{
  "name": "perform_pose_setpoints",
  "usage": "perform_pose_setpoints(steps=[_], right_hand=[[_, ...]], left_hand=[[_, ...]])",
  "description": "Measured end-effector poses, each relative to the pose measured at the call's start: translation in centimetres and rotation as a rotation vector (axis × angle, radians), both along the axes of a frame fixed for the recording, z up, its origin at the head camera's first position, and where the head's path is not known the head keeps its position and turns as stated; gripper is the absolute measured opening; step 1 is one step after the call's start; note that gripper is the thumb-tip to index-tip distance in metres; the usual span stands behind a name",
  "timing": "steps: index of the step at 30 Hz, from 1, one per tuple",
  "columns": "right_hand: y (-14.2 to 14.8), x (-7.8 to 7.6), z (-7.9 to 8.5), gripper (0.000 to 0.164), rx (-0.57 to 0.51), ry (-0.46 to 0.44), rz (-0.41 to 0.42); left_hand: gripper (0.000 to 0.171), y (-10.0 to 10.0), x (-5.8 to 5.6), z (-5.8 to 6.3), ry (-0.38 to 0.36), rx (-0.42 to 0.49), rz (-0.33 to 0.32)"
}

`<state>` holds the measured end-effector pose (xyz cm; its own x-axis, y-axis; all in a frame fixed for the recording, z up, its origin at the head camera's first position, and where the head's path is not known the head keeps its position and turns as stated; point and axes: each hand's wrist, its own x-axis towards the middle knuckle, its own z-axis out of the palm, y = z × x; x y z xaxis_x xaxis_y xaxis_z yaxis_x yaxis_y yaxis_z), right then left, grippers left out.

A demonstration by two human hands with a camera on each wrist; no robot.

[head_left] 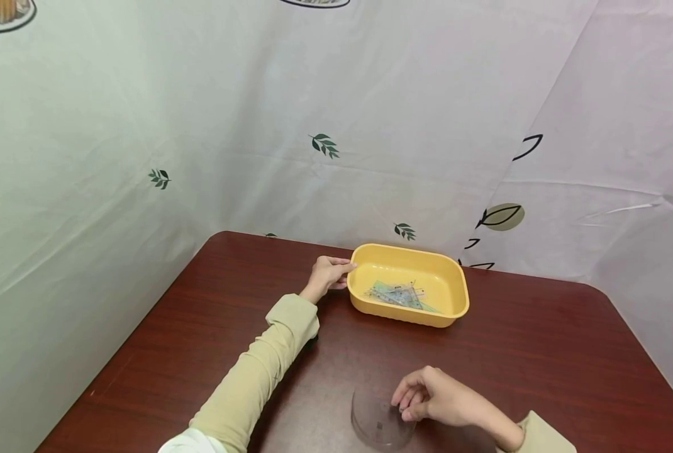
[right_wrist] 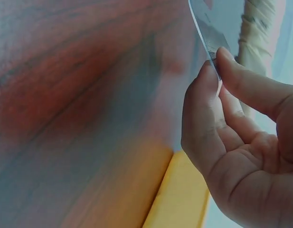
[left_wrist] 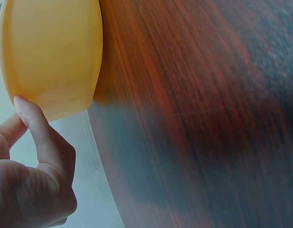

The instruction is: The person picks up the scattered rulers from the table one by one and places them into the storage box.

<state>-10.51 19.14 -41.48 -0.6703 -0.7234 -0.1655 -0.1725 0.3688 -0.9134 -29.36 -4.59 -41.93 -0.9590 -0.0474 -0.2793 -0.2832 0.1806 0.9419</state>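
Observation:
My left hand pinches the left end of a yellow plastic basin, thumb and fingers at its rim. In the left wrist view that hand grips a corner of the basin. Several thin clear and green-tinted plastic pieces, like rulers and set squares, lie in a loose pile inside. Nearer the front, my right hand pinches the edge of a clear, round-edged plastic protractor above the table. The right wrist view shows its thin edge between thumb and fingertips of the hand; its markings are hard to read.
A dark reddish-brown wooden table with rounded far corners lies under everything. Behind and beside it hangs a pale cloth with leaf prints. The basin stands near the table's far edge.

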Motion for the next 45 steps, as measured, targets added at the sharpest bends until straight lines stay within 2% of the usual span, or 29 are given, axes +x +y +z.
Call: perform_pose_setpoints(steps=[4,11,18,28,33,38,45], right_hand=[[0.6,-0.8,0.3,0.019,-0.049,-0.013,-0.009],[1.1,-2.4,0.8,0.022,-0.135,0.05,-0.051],[1.4,-4.0,1.7,0.021,-0.086,0.138,-0.193],[1.2,-6.9,2.8,0.033,-0.054,0.076,-0.427],[1.0,-8.5,3.3,0.035,-0.031,0.078,-0.504],[1.0,-9.8,3.2,0.036,-0.02,0.083,-0.557],[1.2,-11.5,2.1,0.033,-0.043,0.088,-0.652]], left_hand=[[0.03,-0.1,0.0,0.0,0.004,0.006,-0.003],[0.03,-0.1,0.0,0.1,0.007,0.015,-0.001],[0.03,-0.1,0.1,0.1,0.008,0.014,0.001],[0.03,-0.1,0.1,-0.1,0.005,0.021,0.0],[0.03,0.0,0.1,0.0,0.002,0.03,0.001],[0.029,0.0,0.2,0.1,-0.007,0.027,0.006],[0.029,0.0,0.1,0.0,-0.01,0.022,0.007]])
